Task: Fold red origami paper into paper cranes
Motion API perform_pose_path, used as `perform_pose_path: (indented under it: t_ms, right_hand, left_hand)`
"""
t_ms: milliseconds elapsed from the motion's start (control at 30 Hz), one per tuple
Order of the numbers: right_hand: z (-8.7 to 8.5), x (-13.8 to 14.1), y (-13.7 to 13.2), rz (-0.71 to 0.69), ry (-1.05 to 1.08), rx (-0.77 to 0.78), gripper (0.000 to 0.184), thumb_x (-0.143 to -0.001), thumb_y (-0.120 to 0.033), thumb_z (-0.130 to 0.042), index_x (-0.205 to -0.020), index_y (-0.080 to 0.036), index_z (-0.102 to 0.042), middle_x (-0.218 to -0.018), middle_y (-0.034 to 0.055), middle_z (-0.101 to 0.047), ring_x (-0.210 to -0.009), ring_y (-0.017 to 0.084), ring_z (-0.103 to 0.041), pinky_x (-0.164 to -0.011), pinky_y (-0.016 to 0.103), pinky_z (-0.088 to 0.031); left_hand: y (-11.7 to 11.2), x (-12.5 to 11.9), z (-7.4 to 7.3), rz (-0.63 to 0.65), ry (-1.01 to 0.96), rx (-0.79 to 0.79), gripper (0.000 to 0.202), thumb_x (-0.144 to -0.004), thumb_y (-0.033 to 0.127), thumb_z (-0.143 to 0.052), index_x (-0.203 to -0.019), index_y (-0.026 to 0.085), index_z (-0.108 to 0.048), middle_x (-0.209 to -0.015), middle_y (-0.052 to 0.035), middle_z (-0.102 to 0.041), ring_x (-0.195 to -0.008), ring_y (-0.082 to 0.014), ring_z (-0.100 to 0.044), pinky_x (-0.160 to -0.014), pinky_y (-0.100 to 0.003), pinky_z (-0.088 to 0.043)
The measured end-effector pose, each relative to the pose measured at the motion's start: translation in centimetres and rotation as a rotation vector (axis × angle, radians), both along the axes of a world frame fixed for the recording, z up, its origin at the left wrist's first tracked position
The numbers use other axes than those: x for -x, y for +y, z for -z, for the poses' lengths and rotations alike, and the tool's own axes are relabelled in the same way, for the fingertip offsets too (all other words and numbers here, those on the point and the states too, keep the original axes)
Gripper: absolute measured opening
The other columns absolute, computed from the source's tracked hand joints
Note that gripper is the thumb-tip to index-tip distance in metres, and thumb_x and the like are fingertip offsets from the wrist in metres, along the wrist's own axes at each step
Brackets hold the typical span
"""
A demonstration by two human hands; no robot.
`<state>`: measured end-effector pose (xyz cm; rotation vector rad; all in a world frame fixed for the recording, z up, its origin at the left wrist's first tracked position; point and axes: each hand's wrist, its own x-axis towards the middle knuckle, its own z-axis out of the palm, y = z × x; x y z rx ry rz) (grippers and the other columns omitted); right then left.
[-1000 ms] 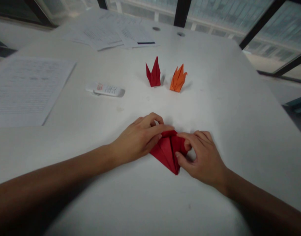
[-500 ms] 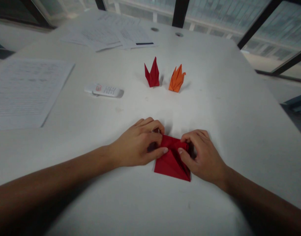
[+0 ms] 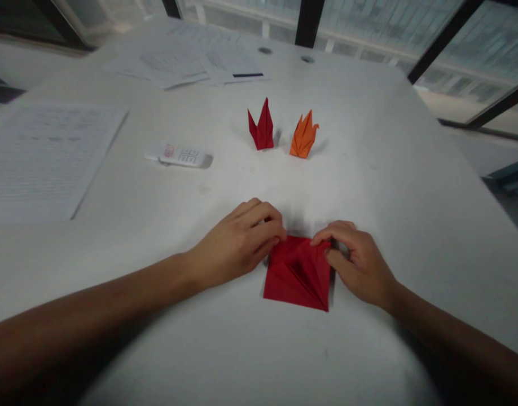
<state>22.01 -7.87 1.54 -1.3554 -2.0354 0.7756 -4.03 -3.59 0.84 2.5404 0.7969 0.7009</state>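
A folded square of red origami paper (image 3: 296, 279) lies on the white table, its upper layer raised into creases that run toward the lower right corner. At its upper left corner my left hand (image 3: 254, 239) pinches the edge between thumb and fingers. My right hand (image 3: 358, 262) grips the upper right corner, thumb and index finger close together on the paper. Beyond my hands stand a red origami crane (image 3: 262, 128) and, to its right, an orange origami crane (image 3: 303, 135).
A white remote control (image 3: 183, 155) lies left of the cranes. One printed sheet (image 3: 43, 160) is at the far left, and several overlapping papers (image 3: 178, 53) lie at the back. Two round cable holes (image 3: 307, 59) sit near the table's (image 3: 411, 186) rear edge, by the windows.
My left thumb has drawn back from the middle of the red paper to its upper left corner. My right thumb has shifted outward to the right corner, and the upper layer is spread wider.
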Motion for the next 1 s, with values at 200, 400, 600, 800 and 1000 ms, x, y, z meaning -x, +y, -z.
perform_pose_path:
  t_ms: [200, 400, 600, 800, 1000]
  right_hand:
    - [-0.1, 0.2, 0.1, 0.043, 0.002, 0.022, 0.020, -0.081, -0.012, -0.053, -0.085, -0.024, -0.068, -0.082, -0.0007, -0.072, -0.082, 0.020, -0.064, -0.088, 0.040, -0.044]
    - [0.0, 0.2, 0.0, 0.075, -0.002, 0.032, 0.022, -0.083, -0.011, -0.055, -0.089, -0.025, -0.071, -0.087, -0.0016, -0.076, -0.086, 0.020, -0.067, -0.089, 0.040, -0.046]
    - [-0.1, 0.3, 0.1, 0.064, -0.008, 0.017, 0.018, -0.094, -0.020, -0.057, -0.091, -0.025, -0.073, -0.087, -0.0014, -0.076, -0.085, 0.020, -0.069, -0.088, 0.039, -0.047]
    - [-0.1, 0.2, 0.1, 0.033, 0.010, 0.014, 0.024, -0.103, -0.033, -0.053, -0.094, -0.025, -0.074, -0.089, -0.0005, -0.078, -0.085, 0.020, -0.070, -0.088, 0.039, -0.046]
    - [0.0, 0.2, 0.1, 0.029, -0.009, 0.002, 0.025, -0.103, -0.034, -0.052, -0.094, -0.024, -0.073, -0.090, 0.0011, -0.078, -0.086, 0.021, -0.069, -0.089, 0.041, -0.047]
  left_hand:
    - [-0.4, -0.3, -0.9, 0.216, -0.013, -0.010, 0.010, -0.099, 0.027, -0.063, -0.104, 0.019, -0.066, -0.101, -0.0052, -0.072, -0.096, -0.0207, -0.060, -0.090, -0.037, -0.043]
    - [-0.6, -0.3, -1.4, 0.273, 0.040, 0.113, 0.035, -0.091, 0.055, -0.070, -0.096, 0.021, -0.066, -0.090, -0.0032, -0.071, -0.086, -0.0206, -0.059, -0.084, -0.037, -0.039]
    - [-1.0, -0.3, -1.7, 0.243, 0.127, 0.134, 0.029, -0.089, 0.047, -0.071, -0.081, 0.020, -0.063, -0.077, -0.0022, -0.066, -0.082, -0.0211, -0.057, -0.080, -0.038, -0.037]
    - [-0.7, -0.3, -2.1, 0.251, 0.017, 0.273, 0.022, -0.097, 0.036, -0.063, -0.081, 0.021, -0.063, -0.077, -0.0007, -0.067, -0.078, -0.0175, -0.060, -0.085, -0.035, -0.040]
    - [-0.6, -0.3, -2.2, 0.273, 0.054, 0.250, 0.011, -0.092, 0.027, -0.065, -0.083, 0.021, -0.067, -0.077, -0.0008, -0.070, -0.079, -0.0172, -0.062, -0.087, -0.036, -0.041]
